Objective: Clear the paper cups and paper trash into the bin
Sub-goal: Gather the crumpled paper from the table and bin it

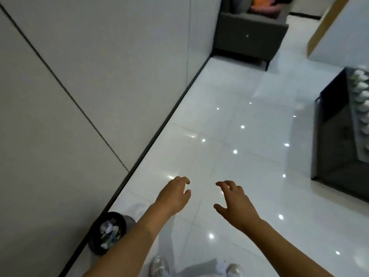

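Note:
A small dark round bin stands on the floor against the wall at the lower left, with crumpled paper inside it. My left forearm passes just right of its rim. My left hand is stretched out over the white floor, empty, fingers loosely curled and apart. My right hand is beside it, also empty with fingers spread. Both hands are well past the bin. No paper cup is visible.
A grey wall runs along the left with a dark skirting. A dark low table stands at the right edge. A grey sofa sits at the far end. My shoes show at the bottom on glossy white tiles.

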Available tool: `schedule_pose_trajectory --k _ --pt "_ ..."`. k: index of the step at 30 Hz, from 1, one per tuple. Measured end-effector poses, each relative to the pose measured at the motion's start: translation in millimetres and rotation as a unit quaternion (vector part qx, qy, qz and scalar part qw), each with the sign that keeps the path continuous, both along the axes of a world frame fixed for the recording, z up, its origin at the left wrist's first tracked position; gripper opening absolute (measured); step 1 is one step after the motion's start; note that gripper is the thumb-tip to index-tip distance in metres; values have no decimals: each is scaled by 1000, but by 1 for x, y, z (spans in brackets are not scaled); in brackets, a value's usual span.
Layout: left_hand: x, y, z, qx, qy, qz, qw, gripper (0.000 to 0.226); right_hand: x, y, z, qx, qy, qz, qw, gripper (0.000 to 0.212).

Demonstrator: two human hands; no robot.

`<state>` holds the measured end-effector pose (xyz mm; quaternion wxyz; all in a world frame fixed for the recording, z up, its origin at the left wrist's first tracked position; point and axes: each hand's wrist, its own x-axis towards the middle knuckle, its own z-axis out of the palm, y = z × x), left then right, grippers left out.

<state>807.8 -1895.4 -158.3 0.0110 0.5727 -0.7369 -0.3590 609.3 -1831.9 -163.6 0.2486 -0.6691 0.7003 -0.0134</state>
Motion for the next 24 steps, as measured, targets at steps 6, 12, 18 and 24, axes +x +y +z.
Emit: schedule_pose_trajectory --k 6,12,18,24 --pt "-193 -5 22 -10 -7 -144 989 37 -178 41 28 -19 3 -145 989 62" --pt "-360 7 37 -33 0 -261 965 37 -324 79 43 -22 16 -262 965 64" --pt "-476 -25 47 -42 -2 -323 945 36 -428 67 44 -20 9 -337 941 64" --pt "-586 -113 46 -64 -22 -374 925 37 -520 -12 39 -41 9 -362 931 63"
